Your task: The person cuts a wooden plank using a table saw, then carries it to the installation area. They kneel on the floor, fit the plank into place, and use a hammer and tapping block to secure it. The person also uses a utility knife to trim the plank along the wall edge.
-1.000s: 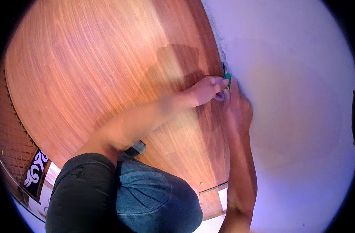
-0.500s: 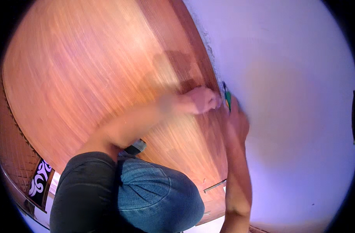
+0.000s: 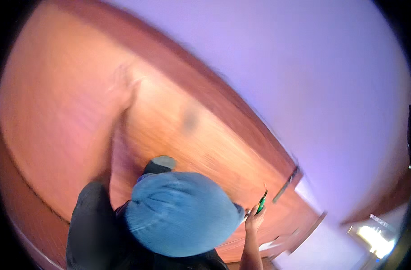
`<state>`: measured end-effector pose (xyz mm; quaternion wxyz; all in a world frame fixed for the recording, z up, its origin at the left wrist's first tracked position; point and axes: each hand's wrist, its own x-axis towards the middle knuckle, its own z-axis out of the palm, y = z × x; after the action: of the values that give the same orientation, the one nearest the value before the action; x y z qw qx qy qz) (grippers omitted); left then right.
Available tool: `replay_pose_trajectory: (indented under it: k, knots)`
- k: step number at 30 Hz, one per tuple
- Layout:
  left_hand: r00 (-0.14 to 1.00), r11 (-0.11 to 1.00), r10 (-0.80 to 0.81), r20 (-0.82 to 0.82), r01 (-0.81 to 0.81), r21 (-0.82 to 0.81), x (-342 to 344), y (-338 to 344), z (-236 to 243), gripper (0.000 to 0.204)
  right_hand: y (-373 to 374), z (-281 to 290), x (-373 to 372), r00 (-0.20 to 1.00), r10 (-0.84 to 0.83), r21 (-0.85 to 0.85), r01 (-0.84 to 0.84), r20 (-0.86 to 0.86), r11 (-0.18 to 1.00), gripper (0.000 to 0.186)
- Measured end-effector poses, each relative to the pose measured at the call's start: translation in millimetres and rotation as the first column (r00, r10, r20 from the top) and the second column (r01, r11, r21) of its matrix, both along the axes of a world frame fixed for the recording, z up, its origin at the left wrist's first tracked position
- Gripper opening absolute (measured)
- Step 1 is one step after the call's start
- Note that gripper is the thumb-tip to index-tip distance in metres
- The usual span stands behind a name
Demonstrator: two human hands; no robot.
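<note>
Right hand (image 3: 255,219) has dropped back from the wall's foot to beside the bent denim knee (image 3: 183,218); left hand (image 3: 126,90) has swung away, out over the wood floor (image 3: 214,148). Right fingers closed round a green-handled tool (image 3: 261,205), its slim dark tip pointing up and away from the body. Left hand badly blurred; cannot tell how its fingers stand, or whether it touches the floor. Dark strip (image 3: 285,184) lies near the tool, towards the pale wall (image 3: 295,90). Grey-tipped foot (image 3: 160,164) behind the knee.
</note>
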<state>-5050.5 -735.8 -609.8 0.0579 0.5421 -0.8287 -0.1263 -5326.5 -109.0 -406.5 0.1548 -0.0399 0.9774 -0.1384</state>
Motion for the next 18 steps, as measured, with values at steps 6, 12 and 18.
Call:
replay_pose_trajectory:
  k: [6, 12, 18]
  knots:
    - [0.885, 0.952, -0.299, 0.357, 0.254, 0.169, 107, 53, -36, 0.074, 235, -58, 87, 0.868, -0.487, 0.066, 0.494, -0.097, 0.867, 0.046]
    - [0.838, 0.852, -0.414, 0.355, 0.220, 0.475, 113, 98, 27, 0.058, 323, -113, 215, 0.664, -0.743, 0.093, 0.737, 0.085, 0.670, 0.051]
    - [0.901, 0.553, -0.433, 0.007, 0.259, 0.792, -9, 222, 95, 0.043, 358, -145, 292, 0.553, -0.815, -0.119, 0.833, 0.172, 0.540, 0.042]
